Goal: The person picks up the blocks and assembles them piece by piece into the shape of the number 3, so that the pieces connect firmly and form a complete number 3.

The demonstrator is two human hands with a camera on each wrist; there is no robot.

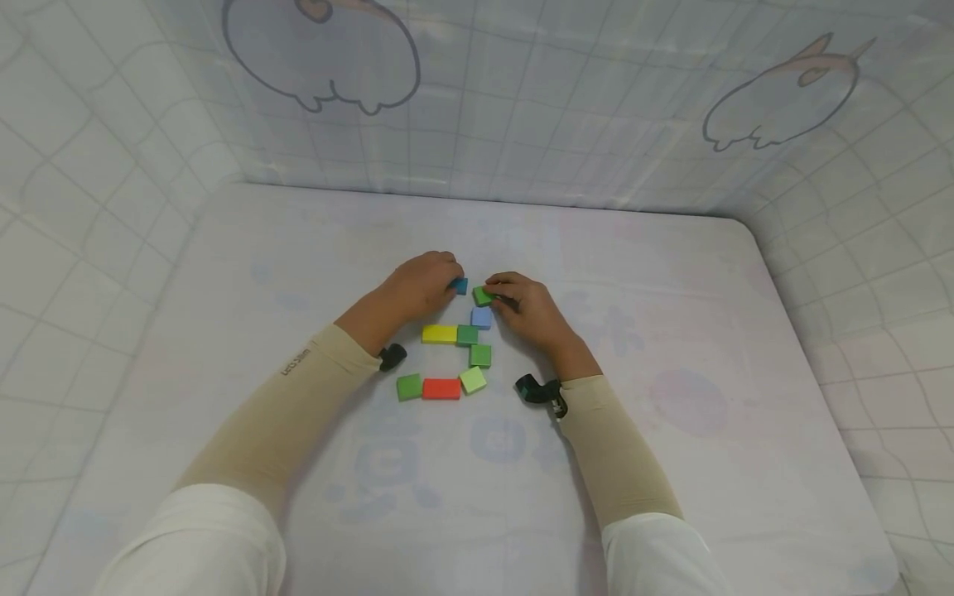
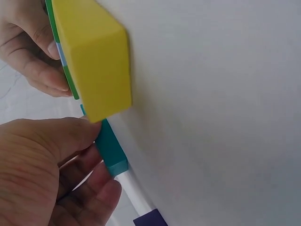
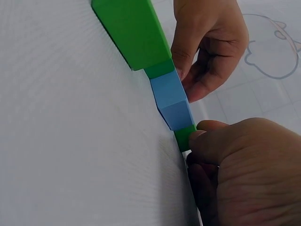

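My left hand (image 1: pixel 425 283) pinches a teal block (image 2: pixel 111 146) between thumb and fingers at the top of a block layout. Across from it, my right hand (image 1: pixel 527 305) grips a green block (image 1: pixel 483 295) by its right side. Just below that one lies a light blue block (image 1: pixel 481 318). A dark green block (image 1: pixel 467 335) sits lower, with a yellow block (image 1: pixel 440 334) against its left side. In the left wrist view, a dark purple block (image 2: pixel 150 219) lies beyond the left fingers; the left hand hides it in the head view.
Below the yellow block, another green block (image 1: pixel 480 356) leads down to a tilted light green block (image 1: pixel 473 381). A red block (image 1: pixel 441 389) and a further green block (image 1: pixel 409 387) continue leftward. The pale table (image 1: pixel 671 314) meets a patterned curtain (image 1: pixel 566 124) at the back.
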